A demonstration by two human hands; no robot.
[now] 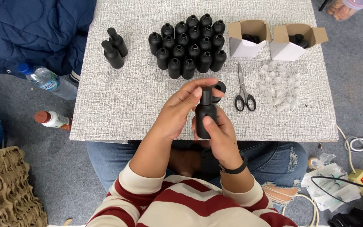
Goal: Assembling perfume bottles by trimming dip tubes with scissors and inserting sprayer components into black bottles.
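Black bottle (205, 120): gripped by right hand (219, 134) fingers; left hand (179, 111) fingers pinching its cap. Open bottles (190, 44) at 12 o'clock, scissors (243, 90) at 2 o'clock on counter (118, 101).

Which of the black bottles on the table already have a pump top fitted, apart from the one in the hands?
The two bottles lying apart at the far left. Each carries a pump top; the clustered bottles in the middle stand with open necks.
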